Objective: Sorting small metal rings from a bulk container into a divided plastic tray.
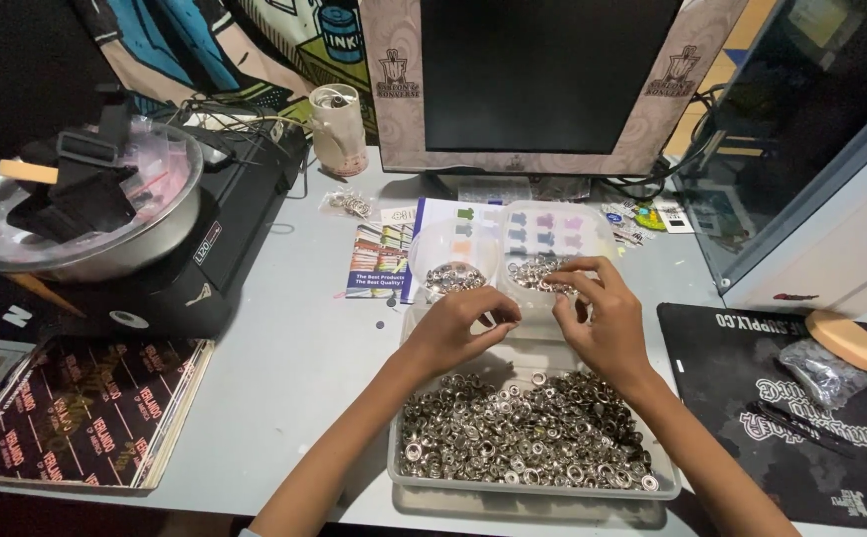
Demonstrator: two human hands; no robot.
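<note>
Rings [523, 433] of silvery metal heap in a clear tray [652, 467] at lower centre, above which the left hand [453, 333] and right hand [603, 318] pinch small pieces, fingers curled, beside two tubs [513, 249] for sorting.

A tray [400, 467] of metal rings [523, 428] lies before two cups [473, 261], monitor [543, 80] behind them.

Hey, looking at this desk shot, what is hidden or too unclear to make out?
- Head view: whatever the left hand and right hand pinch is covered by the fingers.
- Tray of metal rings: its near edge is dim, and single rings are too small to tell apart.
- Steel bowl: glare on its clear cover blurs the contents.
- Monitor: top cut off by the frame edge.
</note>
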